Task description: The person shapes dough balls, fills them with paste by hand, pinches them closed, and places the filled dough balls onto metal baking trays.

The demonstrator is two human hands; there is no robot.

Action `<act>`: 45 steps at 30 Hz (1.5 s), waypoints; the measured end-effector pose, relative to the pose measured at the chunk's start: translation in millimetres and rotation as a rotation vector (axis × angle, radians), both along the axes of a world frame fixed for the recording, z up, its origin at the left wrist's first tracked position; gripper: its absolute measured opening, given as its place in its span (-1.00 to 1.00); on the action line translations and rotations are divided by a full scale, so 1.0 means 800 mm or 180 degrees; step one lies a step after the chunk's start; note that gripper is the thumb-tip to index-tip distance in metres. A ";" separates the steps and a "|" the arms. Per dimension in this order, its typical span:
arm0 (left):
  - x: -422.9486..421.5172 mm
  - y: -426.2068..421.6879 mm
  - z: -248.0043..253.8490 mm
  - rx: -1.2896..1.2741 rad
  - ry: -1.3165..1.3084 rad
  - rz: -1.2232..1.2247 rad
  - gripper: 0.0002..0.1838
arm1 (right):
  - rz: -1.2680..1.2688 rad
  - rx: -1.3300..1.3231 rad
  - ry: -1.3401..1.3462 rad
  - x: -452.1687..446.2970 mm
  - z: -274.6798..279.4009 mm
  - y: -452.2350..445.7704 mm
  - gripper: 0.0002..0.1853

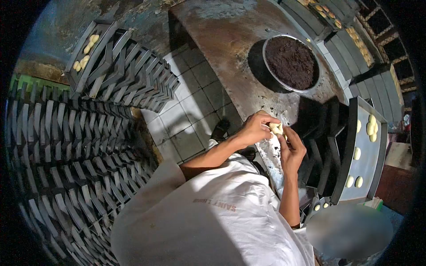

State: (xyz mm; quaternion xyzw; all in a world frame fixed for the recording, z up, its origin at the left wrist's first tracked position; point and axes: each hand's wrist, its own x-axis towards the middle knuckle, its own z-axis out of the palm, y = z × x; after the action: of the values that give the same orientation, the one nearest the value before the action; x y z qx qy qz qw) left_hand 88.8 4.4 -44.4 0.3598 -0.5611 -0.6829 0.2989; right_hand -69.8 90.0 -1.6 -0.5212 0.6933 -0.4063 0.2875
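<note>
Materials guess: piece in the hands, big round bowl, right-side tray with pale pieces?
Held piece: likely dough; pale, soft rounded folds. Bowl: probably metal, given its thin, light rim. Tray: likely sheet metal; dull grey base, thin dark walls; coating unclear.

One left hand (pixel 256 129), one right hand (pixel 293 153), one dough (pixel 276 128)
One bowl (pixel 276 81) beyond the grip, two shoes (pixel 220 129) left of it.

I see a pale yellow, lobed piece of dough (pixel 277 128), smooth with a faint sheen. The dark brown, crumbly filling (pixel 290 60) looks rough and matt against the shiny rim of its round, silvery metal bowl (pixel 290 89). My brown worktop (pixel 213 26) is scuffed and patchy. The bluish-grey rectangular metal tray (pixel 370 166) looks smooth; the white cloth shirt (pixel 195 226), matt and creased.
</note>
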 end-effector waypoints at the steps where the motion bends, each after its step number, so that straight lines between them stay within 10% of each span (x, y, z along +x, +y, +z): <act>1: 0.011 -0.009 0.001 -0.0235 -0.0023 0.0088 -0.48 | -0.0010 -0.0178 0.0001 0.004 -0.010 -0.007 -0.63; 7: 0.041 -0.054 0.023 0.0611 0.1278 0.1246 -0.64 | -0.0042 -0.0440 0.0337 0.082 0.029 -0.057 -0.51; 13: 0.064 -0.088 0.057 0.0612 0.1563 0.0328 -0.70 | -0.0310 -0.0892 0.1050 0.101 0.061 -0.092 -0.67; 18: 0.052 -0.093 0.088 0.0658 0.2243 -0.0699 -0.65 | -0.1023 -0.0534 -0.1582 0.103 0.069 -0.097 -0.76; 29: -0.032 -0.088 0.088 0.1000 0.1528 -0.0494 -0.75 | -0.2226 -0.1127 0.0980 0.093 0.070 -0.071 -0.73; 36: -0.072 -0.053 0.106 0.0698 0.1925 -0.1541 -0.60 | -0.2308 -0.1395 -0.1007 0.037 0.068 -0.025 -0.76; 45: -0.106 -0.037 0.091 0.1486 0.1452 -0.1184 -0.71 | -0.2439 -0.1037 0.0919 0.035 0.078 0.001 -0.70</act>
State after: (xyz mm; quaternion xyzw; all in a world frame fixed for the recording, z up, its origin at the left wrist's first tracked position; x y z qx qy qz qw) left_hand 3.7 -25.4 28.3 0.1488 -0.3651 -0.8977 0.1969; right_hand -41.5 90.6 60.5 -0.3164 0.7964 -0.5106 -0.0696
